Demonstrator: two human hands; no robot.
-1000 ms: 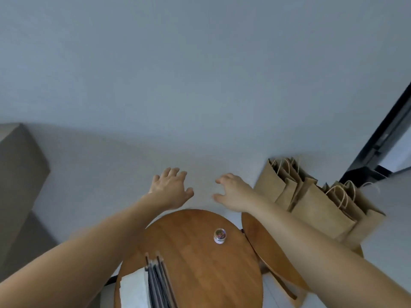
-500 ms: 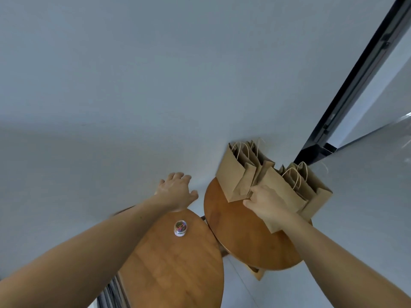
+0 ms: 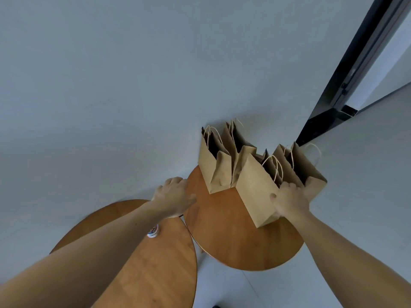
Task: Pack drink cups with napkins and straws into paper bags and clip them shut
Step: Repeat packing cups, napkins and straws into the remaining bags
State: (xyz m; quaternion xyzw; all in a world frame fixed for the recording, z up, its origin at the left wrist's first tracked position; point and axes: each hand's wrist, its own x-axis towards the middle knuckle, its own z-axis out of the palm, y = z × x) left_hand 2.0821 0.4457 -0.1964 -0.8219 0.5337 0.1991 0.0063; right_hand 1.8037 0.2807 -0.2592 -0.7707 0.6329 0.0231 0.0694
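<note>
Right hand grips nearest paper bag; left hand hovers loosely spread beside round table.

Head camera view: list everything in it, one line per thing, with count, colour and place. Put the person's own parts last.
Paper bags: about four, brown with pale cord handles, standing open on the far round table, by the wall.
Far round table: one, brown wood, right of centre.
Near round table: one, brown wood, lower left, partly under the left arm.
Small jar: one, clear with colourful contents, on the near table, half hidden by the left arm.
Door frame: one, black, upper right.
Left hand: one, open over the far table's left edge.
Right hand: one, gripping the nearest bag.
</note>
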